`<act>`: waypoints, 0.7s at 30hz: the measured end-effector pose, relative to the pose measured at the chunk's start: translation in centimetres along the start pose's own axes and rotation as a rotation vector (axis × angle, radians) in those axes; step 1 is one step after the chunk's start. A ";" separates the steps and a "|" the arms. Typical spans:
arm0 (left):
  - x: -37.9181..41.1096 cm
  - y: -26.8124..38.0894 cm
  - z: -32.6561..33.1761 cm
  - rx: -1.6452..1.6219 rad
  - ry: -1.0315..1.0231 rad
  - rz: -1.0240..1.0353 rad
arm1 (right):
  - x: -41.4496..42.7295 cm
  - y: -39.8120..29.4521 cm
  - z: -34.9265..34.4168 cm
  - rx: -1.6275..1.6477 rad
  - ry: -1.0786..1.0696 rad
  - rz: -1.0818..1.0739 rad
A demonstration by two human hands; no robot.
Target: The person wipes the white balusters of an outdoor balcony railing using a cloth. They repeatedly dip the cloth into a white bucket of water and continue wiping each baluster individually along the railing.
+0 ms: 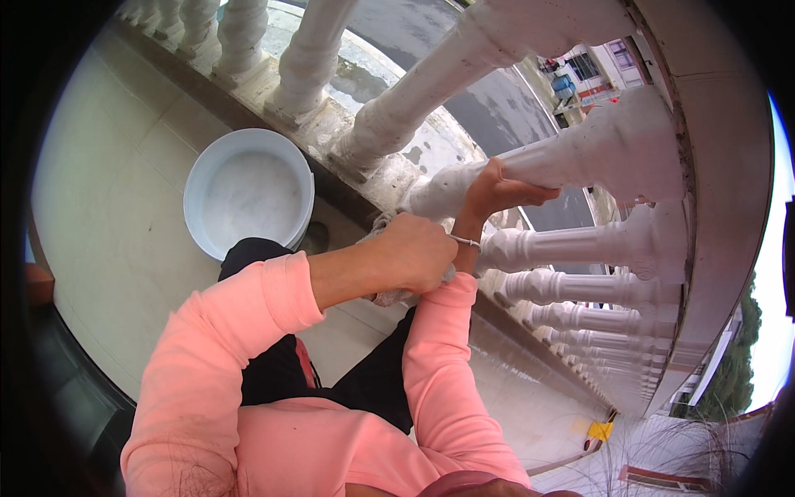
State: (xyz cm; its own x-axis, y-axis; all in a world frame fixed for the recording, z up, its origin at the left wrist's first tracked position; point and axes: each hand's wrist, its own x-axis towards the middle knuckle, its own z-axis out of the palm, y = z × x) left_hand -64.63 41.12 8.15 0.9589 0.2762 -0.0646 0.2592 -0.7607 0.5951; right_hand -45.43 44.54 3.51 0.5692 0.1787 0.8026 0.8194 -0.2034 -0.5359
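My left hand (pixel 419 251) is closed on a grey, damp-looking cloth (pixel 392 297), which bulges out on both sides of the fist. It is beside my right wrist, near the foot of a white moulded baluster (pixel 546 163). My right hand (pixel 510 194) grips that baluster partway along the shaft, with some fingers hidden behind it. A thin bracelet (pixel 466 241) is on the right wrist. To the left of the hands, a white plastic bucket (pixel 194 205) stands on the floor by the balustrade and holds cloudy, foamy water (pixel 251 192).
The row of balusters (pixel 590 287) runs along a stained ledge under a broad handrail (pixel 723 186). Pale tiles (pixel 105 205) cover the floor. A dark glossy object (pixel 81 385) is at lower left. Something yellow (pixel 600 430) lies at the far end. A road shows beyond.
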 end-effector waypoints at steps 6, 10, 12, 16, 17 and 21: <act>1.2 0.8 -0.5 0.013 0.016 0.013 | 4.3 0.7 -3.9 0.658 -0.246 0.225; 2.0 2.2 -0.7 0.021 0.004 -0.001 | 7.3 0.0 -6.1 0.847 -0.322 0.240; 2.4 3.0 -1.0 0.029 0.003 -0.001 | 8.4 0.7 -6.9 0.891 -0.347 0.247; 3.6 4.8 -1.8 0.047 -0.030 0.000 | 10.5 2.9 -8.7 0.979 -0.414 0.296; 4.0 5.3 -2.0 0.052 -0.045 0.000 | 11.1 3.4 -9.1 1.007 -0.428 0.299; 5.6 7.1 -2.2 0.069 -0.064 -0.013 | 13.6 4.1 -9.4 1.147 -0.404 0.375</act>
State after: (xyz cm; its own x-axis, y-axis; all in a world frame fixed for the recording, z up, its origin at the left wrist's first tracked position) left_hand -57.66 38.57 13.82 0.9604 0.2493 -0.1244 0.2764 -0.7966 0.5376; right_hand -34.98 37.05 14.66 0.5921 0.6119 0.5243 0.0772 0.6046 -0.7928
